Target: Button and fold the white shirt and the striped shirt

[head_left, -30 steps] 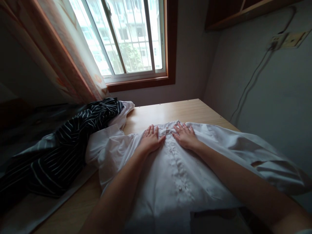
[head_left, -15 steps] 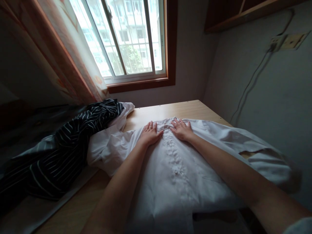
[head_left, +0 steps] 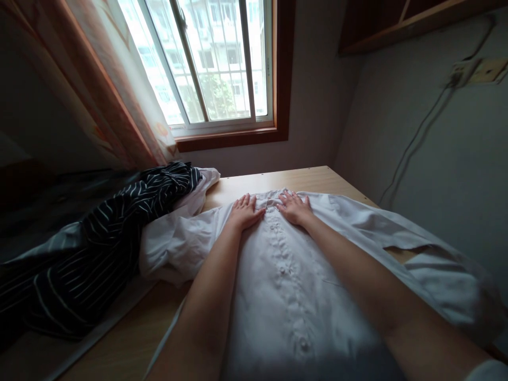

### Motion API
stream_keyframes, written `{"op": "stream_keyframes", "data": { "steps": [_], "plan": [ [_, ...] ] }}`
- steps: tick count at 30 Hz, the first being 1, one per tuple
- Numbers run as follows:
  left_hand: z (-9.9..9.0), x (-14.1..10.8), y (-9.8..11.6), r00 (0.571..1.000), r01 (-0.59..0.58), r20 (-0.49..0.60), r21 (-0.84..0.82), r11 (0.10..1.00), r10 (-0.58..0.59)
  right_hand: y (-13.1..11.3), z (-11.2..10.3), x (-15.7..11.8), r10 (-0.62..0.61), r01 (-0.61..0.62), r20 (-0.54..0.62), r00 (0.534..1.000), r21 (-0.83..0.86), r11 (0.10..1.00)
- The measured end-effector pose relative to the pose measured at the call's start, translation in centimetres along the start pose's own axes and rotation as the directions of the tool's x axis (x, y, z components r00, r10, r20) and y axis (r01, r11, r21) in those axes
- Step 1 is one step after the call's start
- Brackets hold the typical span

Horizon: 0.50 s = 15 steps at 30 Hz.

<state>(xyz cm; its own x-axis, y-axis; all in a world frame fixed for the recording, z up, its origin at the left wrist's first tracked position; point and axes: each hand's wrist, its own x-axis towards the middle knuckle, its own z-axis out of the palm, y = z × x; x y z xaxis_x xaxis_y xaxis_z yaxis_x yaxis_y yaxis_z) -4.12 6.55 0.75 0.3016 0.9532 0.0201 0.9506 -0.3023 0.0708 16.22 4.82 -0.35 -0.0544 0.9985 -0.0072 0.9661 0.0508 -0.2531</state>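
A white buttoned shirt (head_left: 270, 275) lies spread over the wooden table (head_left: 254, 182), its row of buttons running down the middle and its sleeves out to both sides. My left hand (head_left: 244, 211) rests flat on the shirt just left of the collar, fingers spread. On the right side of the collar, my right hand (head_left: 294, 208) also lies flat with its fingers apart. Neither hand grips the cloth. The shirt's lower part reaches the bottom of the view between my forearms.
Black and white striped clothing (head_left: 107, 233) is heaped at the left, with a white cloth behind it. An orange patterned curtain (head_left: 119, 95) hangs beside the window (head_left: 214, 69). A cable (head_left: 413, 137) runs down the right wall from a socket.
The shirt's lower part has come closer to the camera and covers the dark gap seen near the bottom. My hands stay almost where they were beside the collar.
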Motion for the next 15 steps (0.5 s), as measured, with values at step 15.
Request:
{"op": "stream_keyframes", "data": {
  "steps": [15],
  "plan": [
    [0.1,-1.7,1.3,0.950,0.084,-0.305,0.029,0.996,-0.071,0.1,0.4,0.6,0.075,-0.075,-0.108,0.991,0.004,0.997]
  ]
}}
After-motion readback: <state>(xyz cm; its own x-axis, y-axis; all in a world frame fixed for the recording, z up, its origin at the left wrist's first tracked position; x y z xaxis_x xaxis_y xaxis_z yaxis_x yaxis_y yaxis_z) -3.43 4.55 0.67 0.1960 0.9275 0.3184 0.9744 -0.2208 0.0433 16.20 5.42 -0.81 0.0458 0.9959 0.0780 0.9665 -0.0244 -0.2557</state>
